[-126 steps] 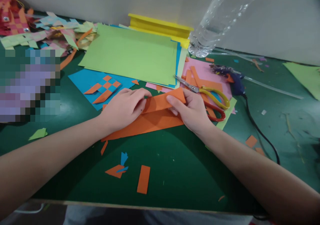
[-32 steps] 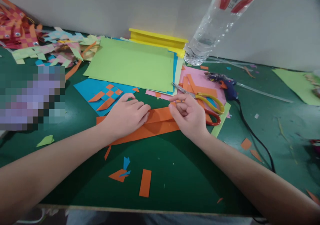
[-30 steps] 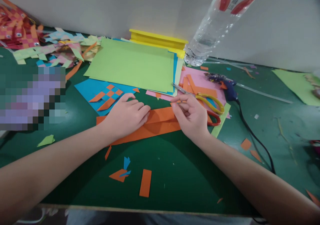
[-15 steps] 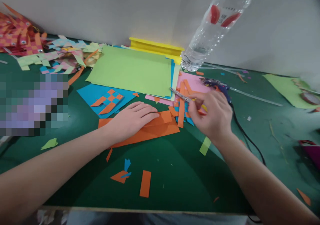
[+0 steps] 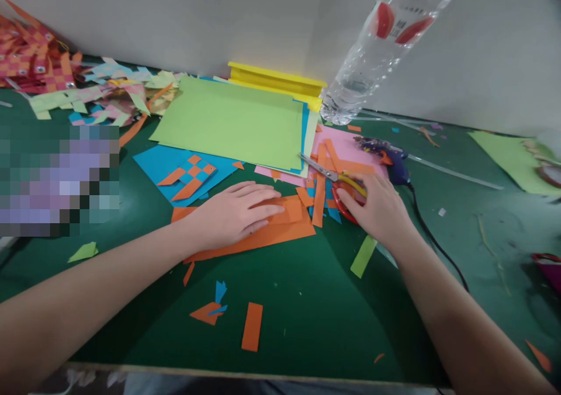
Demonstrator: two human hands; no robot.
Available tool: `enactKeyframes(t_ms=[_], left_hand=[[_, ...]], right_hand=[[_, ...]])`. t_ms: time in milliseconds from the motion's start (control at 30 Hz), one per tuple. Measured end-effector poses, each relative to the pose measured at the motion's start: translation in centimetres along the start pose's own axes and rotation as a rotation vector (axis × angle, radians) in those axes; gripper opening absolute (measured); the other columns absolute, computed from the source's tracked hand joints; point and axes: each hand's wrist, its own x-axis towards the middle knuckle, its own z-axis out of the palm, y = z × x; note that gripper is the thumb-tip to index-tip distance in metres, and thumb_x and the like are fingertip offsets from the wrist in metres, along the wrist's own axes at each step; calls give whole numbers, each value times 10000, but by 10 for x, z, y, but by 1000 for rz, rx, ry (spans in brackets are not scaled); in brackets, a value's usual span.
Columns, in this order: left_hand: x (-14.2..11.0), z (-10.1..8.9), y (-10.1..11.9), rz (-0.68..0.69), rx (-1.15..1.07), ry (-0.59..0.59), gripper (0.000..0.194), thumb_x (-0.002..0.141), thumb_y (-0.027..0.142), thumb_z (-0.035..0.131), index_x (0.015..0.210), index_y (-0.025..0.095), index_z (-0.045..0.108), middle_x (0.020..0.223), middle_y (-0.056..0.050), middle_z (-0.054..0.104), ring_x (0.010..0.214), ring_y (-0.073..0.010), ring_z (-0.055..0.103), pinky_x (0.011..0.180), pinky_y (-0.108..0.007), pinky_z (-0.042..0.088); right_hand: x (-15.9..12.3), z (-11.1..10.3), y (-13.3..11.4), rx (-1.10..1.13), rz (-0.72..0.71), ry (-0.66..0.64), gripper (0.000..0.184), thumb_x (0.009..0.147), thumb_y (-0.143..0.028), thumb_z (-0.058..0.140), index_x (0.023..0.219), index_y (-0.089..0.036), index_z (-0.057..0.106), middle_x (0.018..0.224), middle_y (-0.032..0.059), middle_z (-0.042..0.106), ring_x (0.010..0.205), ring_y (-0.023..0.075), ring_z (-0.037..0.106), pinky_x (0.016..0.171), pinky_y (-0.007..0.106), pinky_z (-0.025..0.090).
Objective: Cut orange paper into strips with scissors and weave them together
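Note:
My left hand (image 5: 234, 214) lies flat, fingers stretched out, on an orange paper sheet (image 5: 289, 231) with a folded or separate strip on top. My right hand (image 5: 381, 208) has thumb and fingers around the red and yellow handles of a pair of scissors (image 5: 324, 170). Their blades point left, over orange paper strips (image 5: 319, 202). A blue-and-orange woven paper fish (image 5: 193, 177) rests on a blue sheet (image 5: 151, 158) beyond my left hand. Another blue-and-orange woven piece (image 5: 333, 202) is partly hidden under the strips and the scissors.
Behind my hands lies a stack of green sheets (image 5: 236, 120) before a yellow holder (image 5: 276, 78). A water bottle (image 5: 350, 85) stands right of it. A glue gun (image 5: 397, 164) with a black cord is near my right hand. Woven paper pieces (image 5: 39, 62) heap at the left back.
My right hand has drawn back slightly and loosened around the scissors, so more of the handles shows. My left hand's fingers have spread a little on the orange paper.

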Motion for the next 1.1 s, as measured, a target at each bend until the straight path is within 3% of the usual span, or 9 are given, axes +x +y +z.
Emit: enactKeyframes(t_ms=[433,767,1000,1100], left_hand=[[-1,0,-1,-76,-2,-62,381,1023,288,407,1385,201,483,1453,-76,503,1362,-249,437,1172,-475,311],[0,-1,0,-113,15,-99,381,1025,305,397,1386,205,468,1461,-72,489,1361,-244,430,1166,-445,310],[-1,-1,0,-137,-3,-113,514,1016,323,433,1492,179,302,1499,-83,451,1370,-241,414,1175,-437,297],[-1,-2,1,-129,-1,-114,464,1018,299,425,1468,202,363,1482,-74,468,1355,-241,432,1170,-446,302]], right_hand=[[0,-5,7,-72,-67,-29,366,821,-449,577,1058,-177,636,1050,163,666,991,359,633,851,512,515],[4,-6,14,-70,-121,-83,385,824,-466,583,1062,-170,644,1034,150,661,956,340,643,813,492,532],[6,-6,14,-87,-123,-88,390,817,-477,590,1048,-166,637,1022,151,666,923,338,646,767,482,529],[7,-7,13,-77,-107,-91,368,804,-479,599,1024,-185,631,1024,143,669,918,336,649,752,480,525]])
